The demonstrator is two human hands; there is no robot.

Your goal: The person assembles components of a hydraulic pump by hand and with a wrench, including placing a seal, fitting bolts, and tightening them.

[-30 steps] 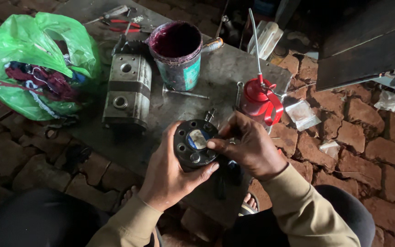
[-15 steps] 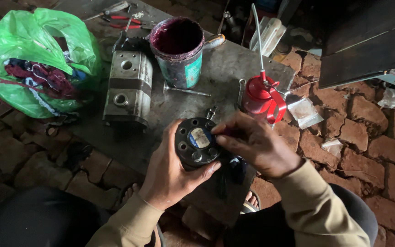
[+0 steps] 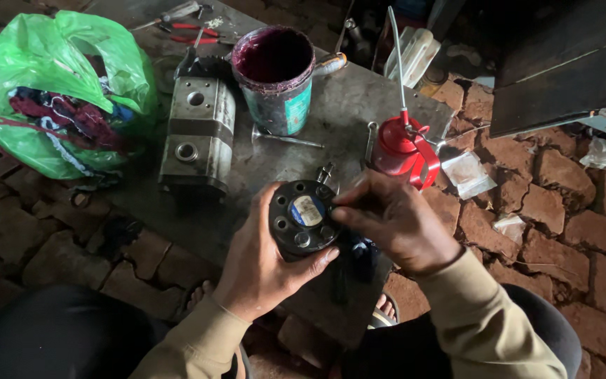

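Since approx 1 s earlier the right hand (image 3: 395, 223) had slid its fingertips from the centre label to the right rim of the black round flanged part (image 3: 304, 217), so work looked to be shifting to the edge bolts. Left hand (image 3: 264, 261) cupped the part from below w/ thumb on the lower rim; right fingers pinched at the rim, red oil can (image 3: 400, 147) just beyond the right hand.

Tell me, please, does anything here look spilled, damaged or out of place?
The paint can has dark purple smears over its rim and wall. Nothing looks spilled on the metal slab or brick floor.
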